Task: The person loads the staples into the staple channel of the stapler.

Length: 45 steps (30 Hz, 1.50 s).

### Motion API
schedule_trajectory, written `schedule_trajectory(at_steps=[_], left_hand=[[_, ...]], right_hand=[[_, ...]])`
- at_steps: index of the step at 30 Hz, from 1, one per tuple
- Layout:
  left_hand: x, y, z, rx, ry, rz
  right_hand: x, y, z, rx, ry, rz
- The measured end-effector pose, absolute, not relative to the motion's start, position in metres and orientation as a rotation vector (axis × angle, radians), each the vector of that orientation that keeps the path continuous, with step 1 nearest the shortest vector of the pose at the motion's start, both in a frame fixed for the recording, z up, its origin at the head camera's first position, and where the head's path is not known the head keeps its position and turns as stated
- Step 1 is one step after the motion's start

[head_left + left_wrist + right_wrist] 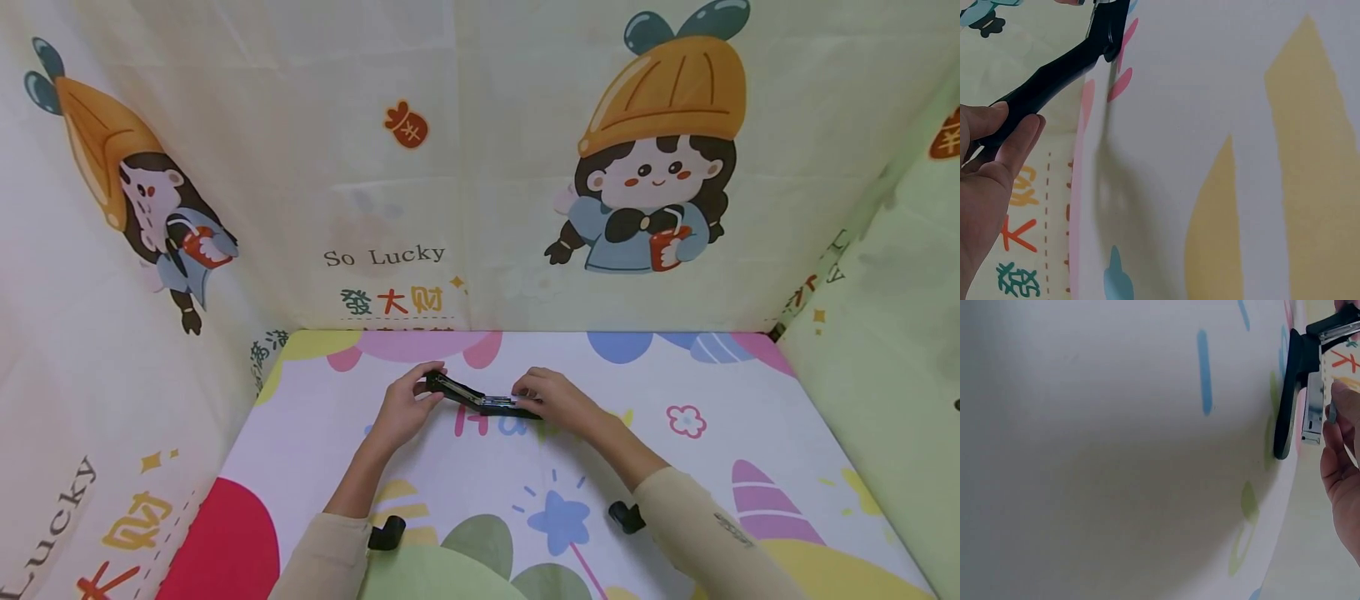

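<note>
A black stapler [459, 392] is folded wide open above the table's far half, its metal staple channel [1314, 403] exposed. My left hand [402, 414] grips the end of its raised arm; in the left wrist view thumb and fingers close round that black arm [1054, 78]. Between the thumb and fingertips of my right hand [1346, 447] is a small grey metal piece [1332, 412], which looks like a short strip of staples. It sits right beside the channel; whether they touch I cannot tell. The stapler's black base [1286, 406] lies low at the tabletop.
A white table cover [645, 450] with colourful prints spreads under both hands. Cream printed cloth [495, 208] hangs behind and at both sides. Black devices [387, 533] are worn at the two wrists.
</note>
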<state>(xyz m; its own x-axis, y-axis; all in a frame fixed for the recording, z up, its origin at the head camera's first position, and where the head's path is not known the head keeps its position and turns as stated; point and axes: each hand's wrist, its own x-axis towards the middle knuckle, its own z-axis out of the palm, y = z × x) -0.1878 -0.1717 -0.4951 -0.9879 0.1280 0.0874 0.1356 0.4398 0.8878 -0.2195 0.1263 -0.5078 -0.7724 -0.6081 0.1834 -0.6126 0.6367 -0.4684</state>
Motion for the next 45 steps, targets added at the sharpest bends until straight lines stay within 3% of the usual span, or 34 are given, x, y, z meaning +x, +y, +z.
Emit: schedule_trajectory(at_steps=[45], left_hand=[[-0.187, -0.172, -0.491, -0.254, -2.680, -1.614]], right_hand=[[-0.224, 0.099, -0.506, 1.125, -2.875, 0.662]])
